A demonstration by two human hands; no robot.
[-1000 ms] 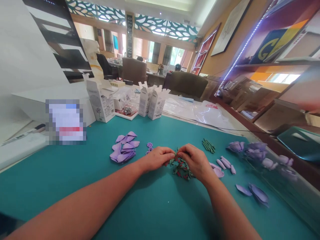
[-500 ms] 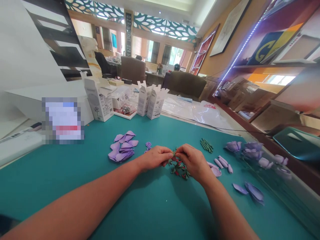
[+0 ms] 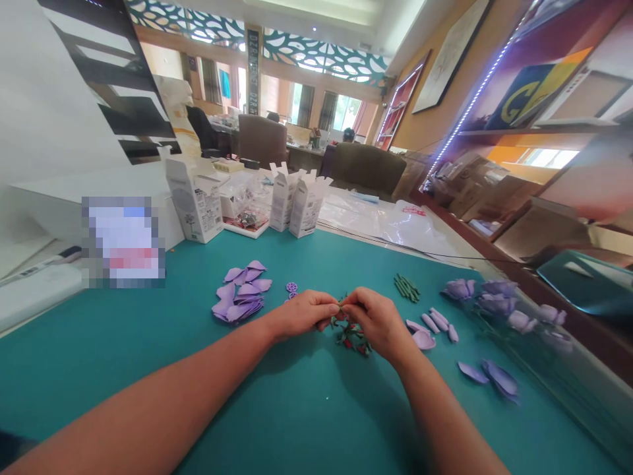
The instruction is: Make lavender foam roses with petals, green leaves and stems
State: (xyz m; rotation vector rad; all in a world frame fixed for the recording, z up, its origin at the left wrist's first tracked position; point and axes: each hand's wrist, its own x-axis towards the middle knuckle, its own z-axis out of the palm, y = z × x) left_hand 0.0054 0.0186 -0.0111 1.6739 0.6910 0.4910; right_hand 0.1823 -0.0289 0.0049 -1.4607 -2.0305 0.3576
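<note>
Now the left hand (image 3: 310, 313) and right hand (image 3: 374, 322), pinching a red-green piece (image 3: 341, 315), sit closer together.

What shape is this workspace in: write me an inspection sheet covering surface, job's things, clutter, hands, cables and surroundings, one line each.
Surface: green mat, one tiny white speck near the middle.
Job's things: red-and-green pieces heaped below the hands; purple petals at left; green sticks and tapered purple pieces at right.
Clutter: white cartons with flaps up; clear plastic bags beyond the mat.
Hands: left hand and right hand meet, pinching something small, mostly hidden.
Cables: one thin dark line, apparently a cable, along the mat's far side.
Surroundings: chairs beyond; cardboard boxes at right.
</note>
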